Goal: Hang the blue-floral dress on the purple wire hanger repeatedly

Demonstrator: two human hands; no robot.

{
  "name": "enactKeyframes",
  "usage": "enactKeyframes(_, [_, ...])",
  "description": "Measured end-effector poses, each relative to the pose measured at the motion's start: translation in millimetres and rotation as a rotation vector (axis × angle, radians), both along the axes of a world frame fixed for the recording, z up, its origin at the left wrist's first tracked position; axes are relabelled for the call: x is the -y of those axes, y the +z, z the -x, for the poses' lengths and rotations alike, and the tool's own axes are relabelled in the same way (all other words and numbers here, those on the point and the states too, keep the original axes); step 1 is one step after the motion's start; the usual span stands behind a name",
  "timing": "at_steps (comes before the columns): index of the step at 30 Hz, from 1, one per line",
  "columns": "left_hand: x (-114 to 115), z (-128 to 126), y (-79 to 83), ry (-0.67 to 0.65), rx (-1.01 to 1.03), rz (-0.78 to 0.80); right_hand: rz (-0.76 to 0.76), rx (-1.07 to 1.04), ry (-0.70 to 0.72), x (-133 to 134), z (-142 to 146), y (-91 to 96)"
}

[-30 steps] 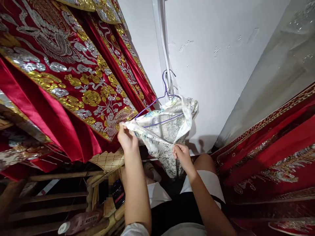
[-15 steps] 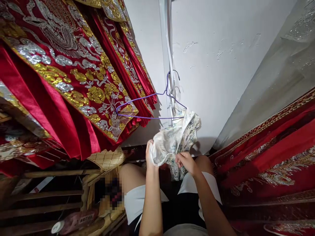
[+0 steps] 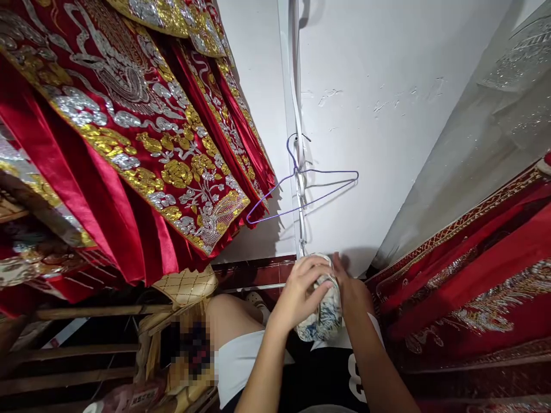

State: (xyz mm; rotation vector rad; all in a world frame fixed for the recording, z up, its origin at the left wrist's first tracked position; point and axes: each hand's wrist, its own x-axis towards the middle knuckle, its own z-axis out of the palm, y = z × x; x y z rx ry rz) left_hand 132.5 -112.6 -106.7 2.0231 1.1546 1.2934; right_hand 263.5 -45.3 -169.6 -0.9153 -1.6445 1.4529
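Observation:
A white garment with a blue pattern (image 3: pixel 326 312) is bunched into a ball between my two hands, just above my lap. My left hand (image 3: pixel 301 289) is wrapped over its left and top side. My right hand (image 3: pixel 353 289) presses against its right side, fingers closed round it. Above them a bare purple wire hanger (image 3: pixel 316 186) hangs from a hook on the white wall (image 3: pixel 379 126).
Red robes with gold and silver embroidery (image 3: pixel 129 143) hang at the left. More red embroidered cloth (image 3: pixel 473 287) lies at the right. A wooden rack (image 3: pixel 86 344) and a quilted gold cushion (image 3: pixel 185 284) sit at the lower left. My legs are below.
The garment has come off the purple hanger, which now hangs bare. Both hands have gathered the cloth from a spread sheet into a tight bundle and dropped lower.

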Motion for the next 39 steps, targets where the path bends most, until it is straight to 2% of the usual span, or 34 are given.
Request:
enactKeyframes(3, [-11,25,-3.0,0.066,-0.089,0.026,0.166,-0.079,0.110,3,0,20.3])
enactKeyframes(5, [-14,40,-13.2,0.013,-0.116,0.118,0.232,-0.094,0.260,4,-1,32.7])
enactKeyframes(6, [-13,46,-20.2,-0.019,-0.139,0.172,0.210,-0.066,0.329,5,-2,37.8])
enactKeyframes(8, [-5,55,-35.7,-0.050,-0.209,0.271,0.048,0.068,0.417,5,-5,45.7])
enactKeyframes(11, [14,69,-54.7,-0.028,-0.308,0.351,-0.249,0.284,0.482,1,-15,57.9])
enactKeyframes(14, [30,94,-58.9,0.041,-0.430,0.413,-0.443,0.344,0.408,-18,-28,80.3])
enactKeyframes(16, [36,114,-51.7,0.128,-0.536,0.452,-0.525,0.356,0.243,-43,-33,98.9])
enactKeyframes(19, [39,139,-30.1,0.281,-0.668,0.468,-0.669,0.408,-0.059,-90,-26,116.5])
enactKeyframes(21, [37,148,-13.8,0.336,-0.710,0.473,-0.749,0.472,-0.136,-119,-14,114.0])
enactKeyframes(24, [29,149,4.3,0.332,-0.752,0.523,-0.744,0.598,-0.124,-147,1,94.0])
enactKeyframes(27, [19,145,14.1,0.295,-0.804,0.541,-0.750,0.594,-0.056,-154,-3,76.5])
enactKeyframes(29, [12,144,20.6,0.261,-0.770,0.471,-0.745,0.579,-0.056,-150,-19,74.8])
enactKeyframes(31, [6,143,29.0,0.225,-0.670,0.382,-0.724,0.552,-0.066,-145,-39,80.8])
enactKeyframes(34, [-1,139,41.0,0.168,-0.582,0.321,-0.686,0.455,-0.011,-137,-63,95.3])
enactKeyframes(36, [-6,135,43.9,0.142,-0.644,0.317,-0.666,0.411,0.034,-134,-71,102.9])
enactKeyframes(39, [-17,134,38.3,0.175,-0.758,0.311,-0.643,0.407,0.050,-129,-73,108.4])
